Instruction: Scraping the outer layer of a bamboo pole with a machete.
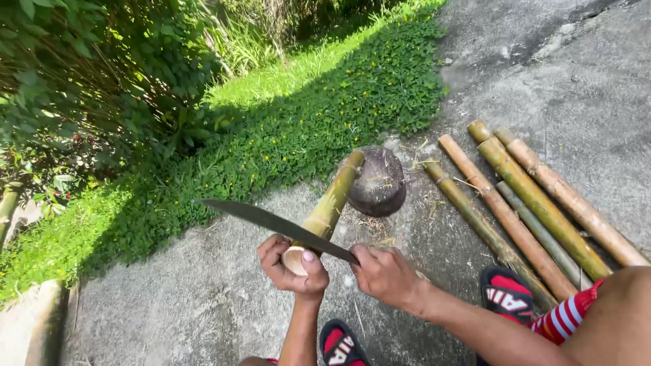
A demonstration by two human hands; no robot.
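Observation:
My left hand grips the near cut end of a yellow-green bamboo pole, whose far end rests against a dark round stone. My right hand is closed on the handle of a long dark machete. Its blade lies across the pole just above my left hand and points up to the left.
Several cut bamboo poles lie side by side on the concrete to the right. My feet in black and red sandals are at the bottom. Green ground cover and bushes border the concrete on the left.

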